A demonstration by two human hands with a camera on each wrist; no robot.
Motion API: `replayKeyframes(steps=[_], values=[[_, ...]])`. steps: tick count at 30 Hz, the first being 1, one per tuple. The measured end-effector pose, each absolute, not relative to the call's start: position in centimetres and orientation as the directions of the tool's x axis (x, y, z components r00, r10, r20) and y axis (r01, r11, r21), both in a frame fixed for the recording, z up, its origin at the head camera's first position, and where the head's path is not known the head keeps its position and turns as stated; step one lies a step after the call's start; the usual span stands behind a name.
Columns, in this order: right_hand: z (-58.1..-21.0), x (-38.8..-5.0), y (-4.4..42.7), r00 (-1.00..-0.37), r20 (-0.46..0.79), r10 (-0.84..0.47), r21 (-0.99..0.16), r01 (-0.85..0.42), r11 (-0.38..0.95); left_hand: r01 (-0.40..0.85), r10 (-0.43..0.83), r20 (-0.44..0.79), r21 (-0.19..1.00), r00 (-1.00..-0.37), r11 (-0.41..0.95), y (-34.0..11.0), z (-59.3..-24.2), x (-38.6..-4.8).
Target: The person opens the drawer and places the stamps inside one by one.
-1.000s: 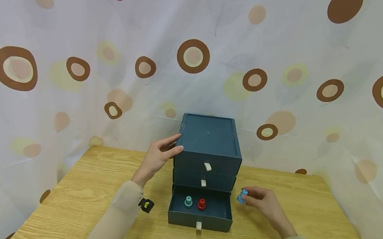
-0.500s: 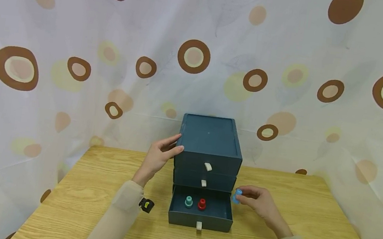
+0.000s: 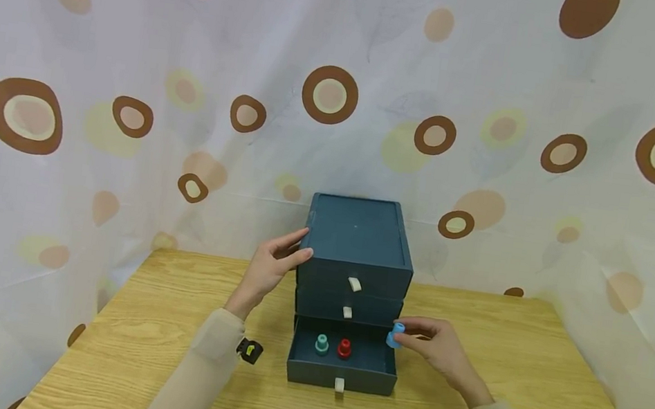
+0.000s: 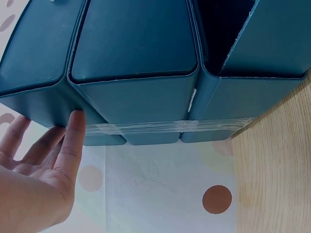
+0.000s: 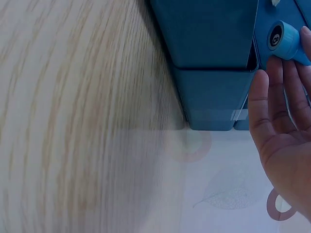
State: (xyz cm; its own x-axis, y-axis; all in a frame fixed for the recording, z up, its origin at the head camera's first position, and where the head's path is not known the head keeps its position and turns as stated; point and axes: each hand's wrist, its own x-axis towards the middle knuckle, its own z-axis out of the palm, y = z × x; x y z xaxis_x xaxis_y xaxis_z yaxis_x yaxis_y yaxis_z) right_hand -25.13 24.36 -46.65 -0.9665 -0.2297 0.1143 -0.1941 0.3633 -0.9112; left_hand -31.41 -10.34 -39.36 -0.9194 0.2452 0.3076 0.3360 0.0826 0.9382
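Note:
A dark blue three-drawer cabinet stands on the table with its bottom drawer pulled out. In that drawer a teal stepped peg and a red stepped peg stand upright, side by side. My left hand rests its fairly straight fingers against the cabinet's upper left side; the left wrist view shows the fingertips touching it. My right hand pinches a light blue stepped peg over the drawer's right edge. In the right wrist view a black disc with a light mark shows on the blue peg's end.
Each drawer front has a white pull tab. Clear tape runs across the cabinet. The wooden table extends on both sides, and a patterned curtain hangs close behind. The upper two drawers are closed.
My right hand has moved left with the blue peg, from beside the cabinet to the drawer's right edge. The left hand, cabinet and other two pegs have stayed put.

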Motion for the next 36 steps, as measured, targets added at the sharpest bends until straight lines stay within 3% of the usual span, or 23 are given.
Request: replayKeyframes(steps=[11,23,36], values=[[-46.5,-25.1,22.5,-0.956,0.163,-0.243,-0.901,-0.244,0.358,0.325,0.263,0.296,0.943,-0.918,0.073,-10.4,-38.9,-31.3],[-46.3,-25.3,20.7,-0.952,0.187,-0.243,-0.793,-0.292,0.535,0.334,0.251,0.305,0.939,-0.919,0.085,-10.4,-39.4,-31.5],[-46.5,-26.0,20.2,-0.929,0.179,-0.325,-0.708,-0.351,0.613,0.343,0.234,0.315,0.935,-0.920,0.092,-10.3,-39.4,-31.4]])
